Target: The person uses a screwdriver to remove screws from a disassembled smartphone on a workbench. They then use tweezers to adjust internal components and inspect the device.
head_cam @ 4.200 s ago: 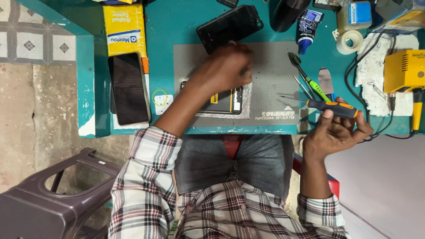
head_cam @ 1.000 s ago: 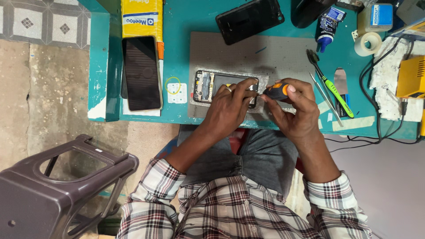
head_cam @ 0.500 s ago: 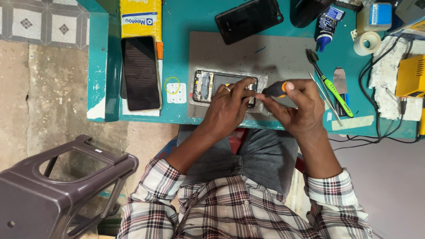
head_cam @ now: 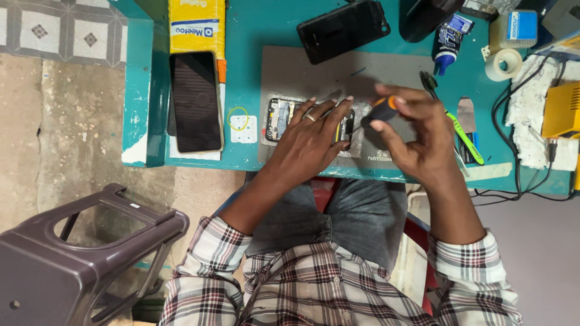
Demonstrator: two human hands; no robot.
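The left hand (head_cam: 311, 136) lies flat, fingers spread, pressing on the opened phone (head_cam: 283, 119), which sits on the grey mat (head_cam: 338, 75) right under its fingertips. The right hand (head_cam: 417, 136) pinches a screwdriver (head_cam: 380, 110) with an orange-and-black handle, its tip angled down to the phone's end just beside the left fingers. Compared with half a second ago, the right hand sits slightly higher and the handle is tilted more; the left hand has not moved. Beyond the right hand lies a green tool (head_cam: 465, 136); past the left, a dark phone screen (head_cam: 194, 101).
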